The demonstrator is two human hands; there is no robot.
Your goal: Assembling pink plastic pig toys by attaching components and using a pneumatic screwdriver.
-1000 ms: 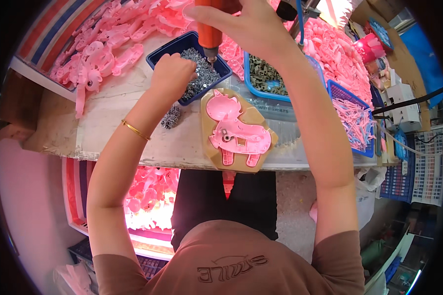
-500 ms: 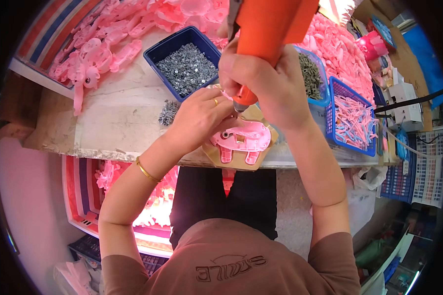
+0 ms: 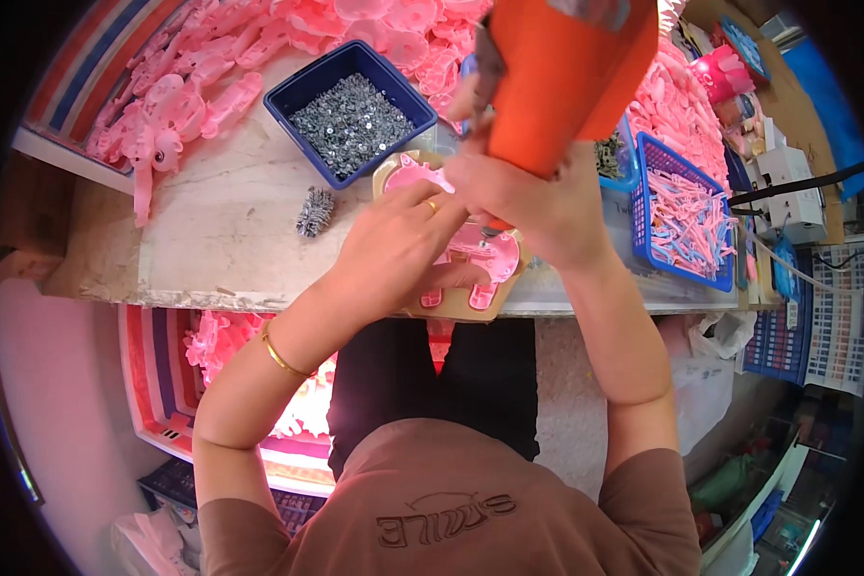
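Observation:
My right hand [image 3: 538,197] is wrapped round an orange power screwdriver [image 3: 562,82], which is tilted with its tip down at a pink plastic part [image 3: 497,254]. That part lies in a tan, angular holder [image 3: 463,310] at the table's front edge. My left hand [image 3: 394,240] bears on the part from the left, its thumb stretched across the lower side and its other fingers close to the tip. My right hand partly hides the left fingertips. Left of the holder sits a bristly clump of grey screws [image 3: 315,212]. Behind it stands a dark blue bin [image 3: 302,144] of small grey metal pieces.
Pink plastic parts [image 3: 168,120] are heaped across the back of the table [image 3: 211,254]. On the right are a light blue tub [image 3: 632,163] and a blue basket [image 3: 646,235] of pink and blue sticks. A striped box [image 3: 149,384] with pink pieces sits below.
The screwdriver tip has moved right and down, from above the pink part to its right portion. My left thumb has shifted down across the part. The view has shifted slightly.

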